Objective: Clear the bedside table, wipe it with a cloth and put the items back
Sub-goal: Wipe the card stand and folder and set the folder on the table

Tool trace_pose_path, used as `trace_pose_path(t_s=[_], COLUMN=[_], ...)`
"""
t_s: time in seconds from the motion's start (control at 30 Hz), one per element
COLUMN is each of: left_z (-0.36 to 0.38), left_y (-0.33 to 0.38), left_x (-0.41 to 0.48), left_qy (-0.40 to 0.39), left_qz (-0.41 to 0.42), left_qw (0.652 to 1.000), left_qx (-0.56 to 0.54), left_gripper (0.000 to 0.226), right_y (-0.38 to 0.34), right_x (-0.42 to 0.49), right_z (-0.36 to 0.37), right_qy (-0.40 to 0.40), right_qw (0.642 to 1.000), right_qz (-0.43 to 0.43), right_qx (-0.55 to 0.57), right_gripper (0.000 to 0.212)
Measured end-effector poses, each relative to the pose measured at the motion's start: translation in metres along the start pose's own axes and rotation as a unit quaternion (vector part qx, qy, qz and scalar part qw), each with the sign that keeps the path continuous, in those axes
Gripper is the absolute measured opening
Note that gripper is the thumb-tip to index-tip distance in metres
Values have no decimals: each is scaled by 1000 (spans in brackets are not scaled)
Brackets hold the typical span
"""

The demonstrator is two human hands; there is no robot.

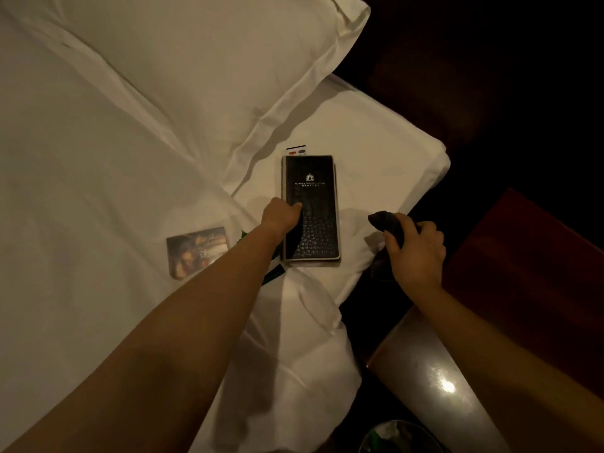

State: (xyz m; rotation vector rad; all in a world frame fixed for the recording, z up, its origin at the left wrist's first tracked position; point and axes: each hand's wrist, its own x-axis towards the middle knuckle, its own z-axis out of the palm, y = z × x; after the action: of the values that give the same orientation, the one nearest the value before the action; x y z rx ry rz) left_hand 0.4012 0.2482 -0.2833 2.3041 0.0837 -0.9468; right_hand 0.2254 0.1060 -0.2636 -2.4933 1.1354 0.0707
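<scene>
A black leather folder [312, 191] with a crown logo lies on the white bed sheet [376, 142]. My left hand [281, 217] grips its left edge, thumb on the cover. My right hand [416, 253] holds a dark cloth [385, 223] bunched in its fingers, just right of the folder at the bed's edge. A picture card [196, 253] lies on the sheet left of my left forearm. A small card with coloured marks [297, 151] peeks out above the folder. Something green [273, 273] shows under my left forearm.
A large white pillow [196, 76] lies at the head of the bed. The glossy bedside table top [434, 377] is at the lower right, with dark red wood [529, 256] beyond it. A bin [395, 436] sits at the bottom edge.
</scene>
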Motion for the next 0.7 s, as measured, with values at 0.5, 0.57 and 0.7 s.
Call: trace_pose_path(t_s=[0.5,0.57,0.7], left_z=[5,9,9], left_y=[8,12,24], left_x=[10,1,-23], left_qy=[-92,-73,-22], left_qz=[2,23,63], left_qw=[982,981,970], left_qx=[-163,-177,-232], left_gripper=[69,70,64], right_y=[-6,-22,-57], right_x=[7,3,-18], right_z=[9,3,-5], right_qy=[14,34,45], right_qw=[999,996,985], right_qz=[-5,-29,-150], right_qx=[48,75,74], right_gripper=[43,44,46])
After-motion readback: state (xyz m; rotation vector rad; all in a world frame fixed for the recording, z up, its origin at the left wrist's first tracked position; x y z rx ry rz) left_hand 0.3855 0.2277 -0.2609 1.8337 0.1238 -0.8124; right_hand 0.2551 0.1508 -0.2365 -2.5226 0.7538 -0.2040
